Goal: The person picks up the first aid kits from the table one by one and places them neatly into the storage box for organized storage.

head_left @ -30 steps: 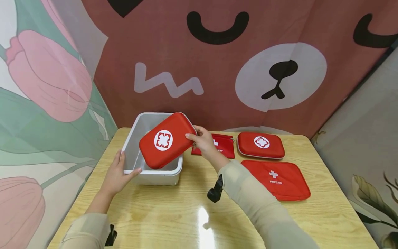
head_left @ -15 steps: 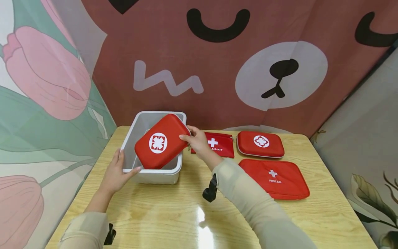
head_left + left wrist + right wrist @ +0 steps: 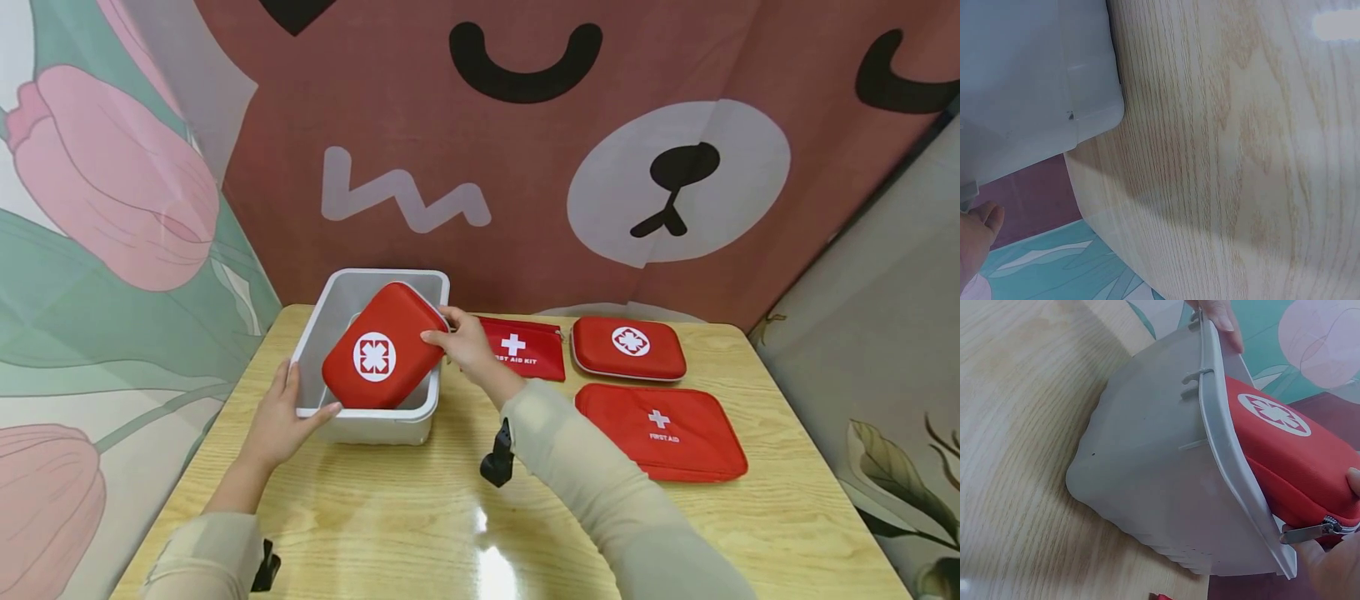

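Note:
A red first aid case with a white round emblem is tilted inside the light grey bin, its lower end below the rim. My right hand pinches the case's upper right edge, thumb on the face. The right wrist view shows the case leaning over the bin wall, with its zipper pull hanging by the right hand. My left hand holds the bin's front left corner, thumb along the front rim. In the left wrist view, the hand is partly out of frame beside the bin.
A flat red pouch lies right of the bin. Farther right are another red case and a larger red first aid pouch. All lie on the wooden table, against a printed fabric backdrop.
My right hand has moved left and slightly down, lowering the case deeper into the bin. More of the flat red pouch shows behind the hand. The left hand keeps its hold on the bin.

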### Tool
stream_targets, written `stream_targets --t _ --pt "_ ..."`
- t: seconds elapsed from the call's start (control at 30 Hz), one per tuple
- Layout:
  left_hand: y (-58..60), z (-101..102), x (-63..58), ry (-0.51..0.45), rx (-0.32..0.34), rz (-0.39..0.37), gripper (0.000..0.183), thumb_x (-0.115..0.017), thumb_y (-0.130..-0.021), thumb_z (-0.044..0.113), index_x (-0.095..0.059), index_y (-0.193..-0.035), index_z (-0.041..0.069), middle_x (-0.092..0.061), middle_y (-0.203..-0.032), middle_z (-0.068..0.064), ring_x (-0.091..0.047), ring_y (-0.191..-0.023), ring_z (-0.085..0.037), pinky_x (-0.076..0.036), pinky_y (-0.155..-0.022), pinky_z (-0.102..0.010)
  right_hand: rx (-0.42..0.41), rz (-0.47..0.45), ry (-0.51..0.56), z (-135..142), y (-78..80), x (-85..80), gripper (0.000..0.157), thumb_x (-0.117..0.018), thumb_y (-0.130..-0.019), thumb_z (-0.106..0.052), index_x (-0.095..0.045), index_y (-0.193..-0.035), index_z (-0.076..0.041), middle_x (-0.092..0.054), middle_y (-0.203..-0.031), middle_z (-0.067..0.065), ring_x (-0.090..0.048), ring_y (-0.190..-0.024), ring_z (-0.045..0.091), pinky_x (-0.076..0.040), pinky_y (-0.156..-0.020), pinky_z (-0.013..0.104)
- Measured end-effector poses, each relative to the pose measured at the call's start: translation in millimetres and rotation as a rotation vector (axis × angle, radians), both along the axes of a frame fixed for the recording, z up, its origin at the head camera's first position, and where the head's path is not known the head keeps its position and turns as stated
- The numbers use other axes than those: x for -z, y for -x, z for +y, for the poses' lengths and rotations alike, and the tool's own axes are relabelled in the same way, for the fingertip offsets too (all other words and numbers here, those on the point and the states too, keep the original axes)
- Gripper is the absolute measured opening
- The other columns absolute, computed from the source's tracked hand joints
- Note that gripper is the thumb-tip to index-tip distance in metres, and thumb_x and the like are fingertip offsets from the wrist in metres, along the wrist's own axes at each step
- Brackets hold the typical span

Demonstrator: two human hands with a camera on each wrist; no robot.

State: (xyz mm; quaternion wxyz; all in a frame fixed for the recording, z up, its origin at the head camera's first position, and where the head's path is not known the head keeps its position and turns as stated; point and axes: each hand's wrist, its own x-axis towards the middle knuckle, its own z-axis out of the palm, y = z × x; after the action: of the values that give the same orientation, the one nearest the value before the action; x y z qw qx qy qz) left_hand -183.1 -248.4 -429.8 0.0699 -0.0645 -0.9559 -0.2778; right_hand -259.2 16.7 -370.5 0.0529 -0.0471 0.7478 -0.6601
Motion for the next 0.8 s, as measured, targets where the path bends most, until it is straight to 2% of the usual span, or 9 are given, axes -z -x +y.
stream_targets --t 0.43,0.8 --pt "0.8 -1 0.5 -0.013 -0.001 -0.011 0.097 -0.058 -0.075 0.048 -0.005 -0.135 -0.007 -0.006 -0.139 -0.026 -0.02 -0.117 -0.047 -0.028 -0.083 -0.062 -0.064 0.053 -0.046 -10 3.5 2.9 0.047 -0.062 -0.076 -0.001 -0.048 -0.121 0.0 -0.055 -0.11 0.012 -0.054 -0.089 0.023 -0.049 -0.069 0.028" --pt "2.1 -2 2.0 -0.011 -0.001 -0.005 0.096 -0.058 -0.075 0.048 -0.005 -0.135 -0.006 -0.006 -0.139 -0.025 -0.02 -0.117 -0.048 -0.026 -0.084 -0.063 -0.116 0.053 -0.183 -19 6.4 0.3 0.046 -0.064 -0.076 -0.005 -0.05 -0.121 -0.006 -0.057 -0.104 0.009 -0.055 -0.084 0.019 -0.049 -0.065 0.025"
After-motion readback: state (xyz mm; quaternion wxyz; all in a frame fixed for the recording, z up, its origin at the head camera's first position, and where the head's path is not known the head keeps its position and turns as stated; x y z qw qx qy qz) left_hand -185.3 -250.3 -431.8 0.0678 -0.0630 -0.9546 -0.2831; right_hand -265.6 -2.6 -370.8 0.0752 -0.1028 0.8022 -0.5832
